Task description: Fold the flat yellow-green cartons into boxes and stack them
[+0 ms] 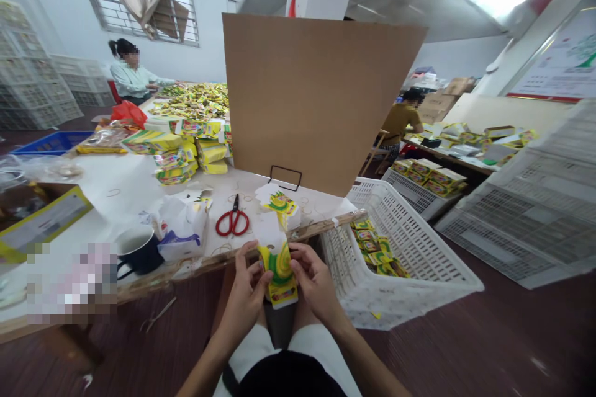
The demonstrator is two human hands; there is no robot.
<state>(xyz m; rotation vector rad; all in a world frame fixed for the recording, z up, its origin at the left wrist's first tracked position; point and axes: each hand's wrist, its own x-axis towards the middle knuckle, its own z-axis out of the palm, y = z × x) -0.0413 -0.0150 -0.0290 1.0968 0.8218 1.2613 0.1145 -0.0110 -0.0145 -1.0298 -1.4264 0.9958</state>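
Note:
A yellow and green printed carton (280,270) with a white flap at its top is held upright above my lap, at the table's front edge. My left hand (249,288) grips its left side, thumb on the front face. On the right side, my right hand (314,279) pinches the carton's edge between thumb and fingers. Just beyond it on the table lie more flat printed cartons (283,203). Red-handled scissors (233,220) rest to the left of these.
A white crate (410,245) holding yellow packets stands at the right. A cardboard sheet (316,99) rises behind the table. A dark mug (139,251) and stacked yellow boxes (177,161) are on the left. Two people sit farther back.

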